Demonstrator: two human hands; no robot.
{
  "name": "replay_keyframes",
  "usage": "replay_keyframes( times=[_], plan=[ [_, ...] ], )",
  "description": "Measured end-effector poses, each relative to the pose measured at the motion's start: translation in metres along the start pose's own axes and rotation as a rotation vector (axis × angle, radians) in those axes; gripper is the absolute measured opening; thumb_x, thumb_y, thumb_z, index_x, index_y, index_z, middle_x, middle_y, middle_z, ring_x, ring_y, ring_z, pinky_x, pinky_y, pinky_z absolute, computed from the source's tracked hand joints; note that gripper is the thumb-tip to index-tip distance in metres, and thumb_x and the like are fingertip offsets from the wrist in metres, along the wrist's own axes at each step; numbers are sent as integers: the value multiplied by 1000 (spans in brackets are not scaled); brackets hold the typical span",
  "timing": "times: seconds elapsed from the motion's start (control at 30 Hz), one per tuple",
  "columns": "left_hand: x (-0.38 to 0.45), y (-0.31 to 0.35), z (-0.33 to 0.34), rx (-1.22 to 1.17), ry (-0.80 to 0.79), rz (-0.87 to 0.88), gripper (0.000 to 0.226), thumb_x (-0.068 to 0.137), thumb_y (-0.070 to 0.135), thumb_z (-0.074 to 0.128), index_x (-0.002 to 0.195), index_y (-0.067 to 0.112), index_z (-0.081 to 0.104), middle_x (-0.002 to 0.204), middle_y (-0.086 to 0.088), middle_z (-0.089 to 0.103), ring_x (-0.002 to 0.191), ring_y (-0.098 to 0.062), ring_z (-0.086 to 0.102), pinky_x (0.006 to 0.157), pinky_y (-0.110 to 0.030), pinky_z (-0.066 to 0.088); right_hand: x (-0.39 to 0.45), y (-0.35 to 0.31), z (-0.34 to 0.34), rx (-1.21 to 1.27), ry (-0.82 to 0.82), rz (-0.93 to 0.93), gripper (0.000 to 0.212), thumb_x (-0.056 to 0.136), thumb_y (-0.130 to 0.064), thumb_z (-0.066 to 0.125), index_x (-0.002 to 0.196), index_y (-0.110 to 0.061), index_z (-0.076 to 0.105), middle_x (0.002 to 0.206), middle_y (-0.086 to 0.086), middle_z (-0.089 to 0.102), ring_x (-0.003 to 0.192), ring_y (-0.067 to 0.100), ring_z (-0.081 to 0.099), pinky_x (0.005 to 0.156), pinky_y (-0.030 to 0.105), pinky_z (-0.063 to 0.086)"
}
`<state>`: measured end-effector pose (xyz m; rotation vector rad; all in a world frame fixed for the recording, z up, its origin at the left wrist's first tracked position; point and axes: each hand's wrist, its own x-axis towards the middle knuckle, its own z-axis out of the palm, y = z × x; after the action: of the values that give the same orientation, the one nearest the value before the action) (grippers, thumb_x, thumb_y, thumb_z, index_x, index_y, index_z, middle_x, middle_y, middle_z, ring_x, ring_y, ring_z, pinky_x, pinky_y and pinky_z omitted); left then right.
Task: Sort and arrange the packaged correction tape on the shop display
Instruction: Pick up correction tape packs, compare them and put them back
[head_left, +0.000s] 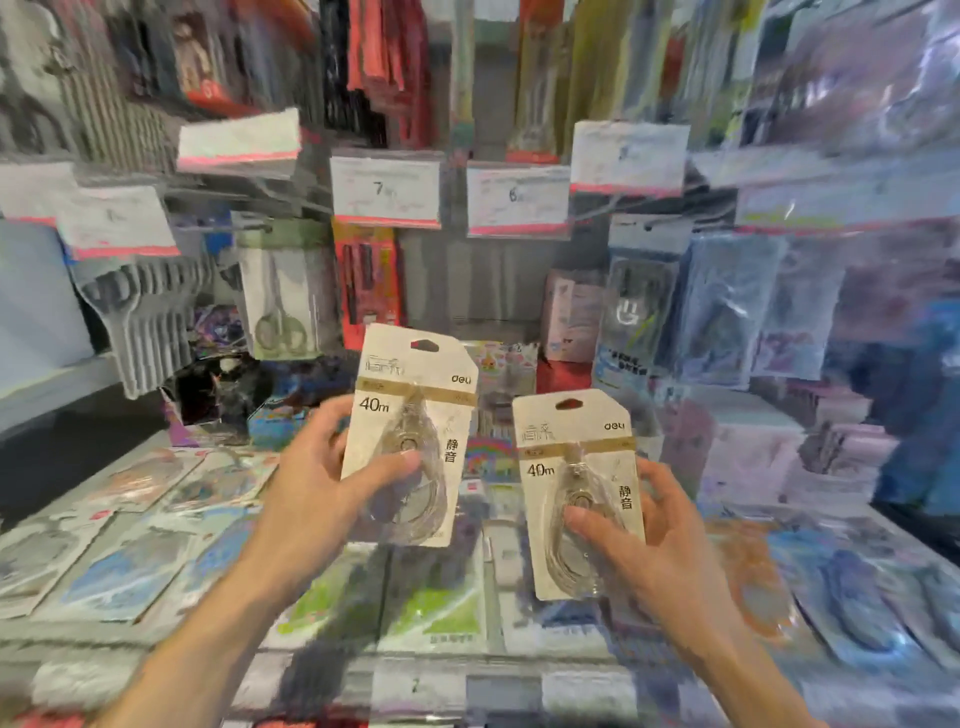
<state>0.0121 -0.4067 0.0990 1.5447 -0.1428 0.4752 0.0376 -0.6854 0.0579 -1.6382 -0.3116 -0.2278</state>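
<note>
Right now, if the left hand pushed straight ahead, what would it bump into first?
Probably the scissors pack hanging behind. The left hand holds a tape pack pointing up and forward, though depth is hard to judge.

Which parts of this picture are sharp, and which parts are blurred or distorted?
In the head view, the two held packs are sharpest: the left pack in the left hand and the right pack in the right hand, with "40m" readable. The hanging goods and price tags are smeared and blocky, and the wide lens bends the edges.
</note>
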Motion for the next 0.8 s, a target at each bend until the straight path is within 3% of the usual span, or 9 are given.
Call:
replay_keyframes(
  times=[0.1,0.17,0.27,0.37,0.47,0.67,0.8],
  plan=[
    [2,12,30,33,-3,46,50,65,22,81,111,28,65,99,0,82,85,-17,78,63,-29,62,5,-5,-31,-9,-15,-12,36,73,-37,87,97,-49,63,99,-6,82,90,14,78,77,36,58],
    [8,16,42,72,-21,68,50,67,21,83,113,25,65,100,1,82,86,-16,78,66,-24,60,14,-8,-43,-5,-7,-19,37,69,-40,85,97,-49,62,100,-6,82,92,14,78,81,43,60],
    [19,18,54,116,-45,98,50,68,20,93,109,33,67,102,2,81,86,-12,77,66,-18,56,32,-12,-53,-16,6,-49,41,73,-34,92,98,-49,63,101,-3,82,94,16,78,88,51,60],
    [40,16,61,128,-38,129,47,70,18,88,111,27,66,103,2,80,87,-11,76,71,-20,56,51,-18,-59,-58,33,-84,39,80,-19,86,102,-43,63,99,-2,81,90,17,78,86,53,61],
    [56,13,68,126,-41,157,46,76,14,88,113,28,65,106,5,79,93,-11,75,76,-24,57,68,-28,-67,-89,30,-132,38,81,-19,84,111,-28,61,99,-4,81,89,17,78,83,52,63],
    [82,11,82,184,-65,181,43,74,32,83,111,45,64,110,13,77,98,-10,75,83,-34,56,95,-28,-71,-89,49,-227,37,84,-29,83,107,-46,60,102,-11,80,89,10,78,71,31,65],
    [95,12,92,238,-53,181,42,74,35,83,108,50,63,105,13,78,94,-9,75,82,-36,57,109,-32,-72,-61,34,-252,38,79,-41,84,105,-51,59,104,-11,80,91,11,79,74,36,63]
  ],
)
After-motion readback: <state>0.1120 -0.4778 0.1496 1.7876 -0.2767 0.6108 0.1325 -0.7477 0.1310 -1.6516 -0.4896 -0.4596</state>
